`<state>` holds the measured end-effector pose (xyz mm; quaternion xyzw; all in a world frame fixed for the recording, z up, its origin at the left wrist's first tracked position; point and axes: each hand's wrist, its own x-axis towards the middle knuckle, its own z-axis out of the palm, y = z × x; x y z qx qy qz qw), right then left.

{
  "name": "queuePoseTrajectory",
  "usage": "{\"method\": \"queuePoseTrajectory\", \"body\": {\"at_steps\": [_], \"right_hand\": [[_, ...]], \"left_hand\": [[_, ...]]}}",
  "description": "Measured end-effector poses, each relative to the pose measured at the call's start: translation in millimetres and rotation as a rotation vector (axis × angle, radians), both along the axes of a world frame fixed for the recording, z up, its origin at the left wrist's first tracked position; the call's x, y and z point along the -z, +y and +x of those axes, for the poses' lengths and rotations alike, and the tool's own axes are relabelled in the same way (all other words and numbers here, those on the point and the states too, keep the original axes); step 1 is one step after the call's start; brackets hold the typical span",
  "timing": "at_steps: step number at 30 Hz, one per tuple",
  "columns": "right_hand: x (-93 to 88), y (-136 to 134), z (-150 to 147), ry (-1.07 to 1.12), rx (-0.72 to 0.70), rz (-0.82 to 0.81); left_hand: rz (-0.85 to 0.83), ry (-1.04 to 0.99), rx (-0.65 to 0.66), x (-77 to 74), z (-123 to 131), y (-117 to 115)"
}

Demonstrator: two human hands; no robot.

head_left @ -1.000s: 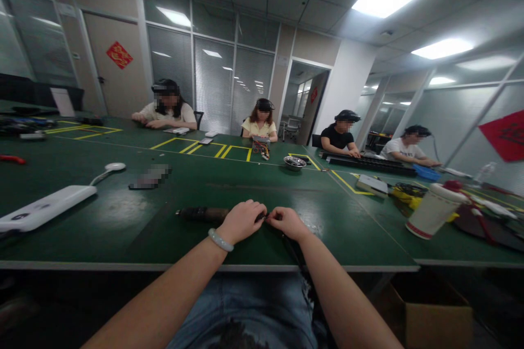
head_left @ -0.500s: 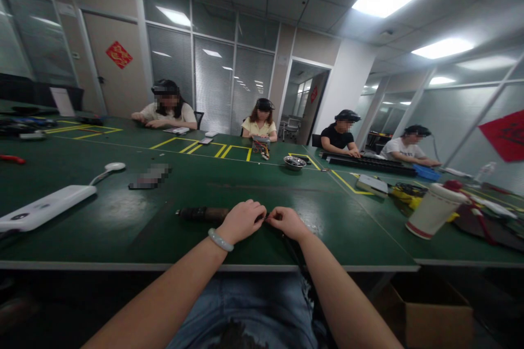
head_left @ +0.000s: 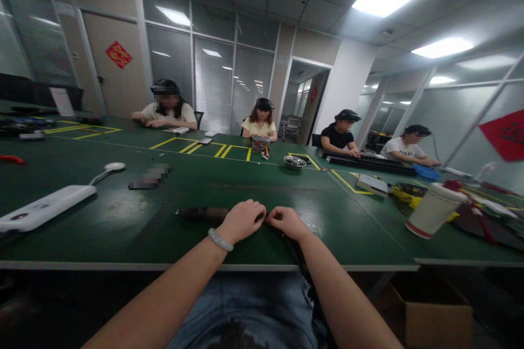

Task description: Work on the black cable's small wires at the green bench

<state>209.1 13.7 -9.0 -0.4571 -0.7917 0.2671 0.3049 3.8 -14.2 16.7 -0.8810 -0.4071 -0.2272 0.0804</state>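
Observation:
A dark, slim electric screwdriver (head_left: 204, 214) lies on the green table top, its narrow tip pointing left. My left hand (head_left: 244, 219), with a pale bangle (head_left: 221, 240) at the wrist, is closed over its rear end and hides that part. Close beside it, my right hand (head_left: 285, 222) pinches with thumb and forefinger at the tool's tail, where a black cord (head_left: 291, 245) runs down toward my lap. The fingertips of both hands nearly meet, and the small detail between them is too fine to make out.
A white power strip (head_left: 49, 206) and a blurred phone-like item (head_left: 149, 176) lie to the left. Farther off are a metal bowl (head_left: 295, 162) and a white box (head_left: 371, 185). A paper cup (head_left: 434, 210) stands right. Several people sit across the table; a cardboard box (head_left: 438, 316) is below.

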Motion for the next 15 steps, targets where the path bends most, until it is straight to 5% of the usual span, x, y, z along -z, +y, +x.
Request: {"method": "queuePoseTrajectory", "body": {"at_steps": [15], "right_hand": [[3.8,2.2,1.4,0.01,-0.004,0.01]], "left_hand": [[-0.007,-0.025,-0.007,0.5,0.2,0.0]]}}
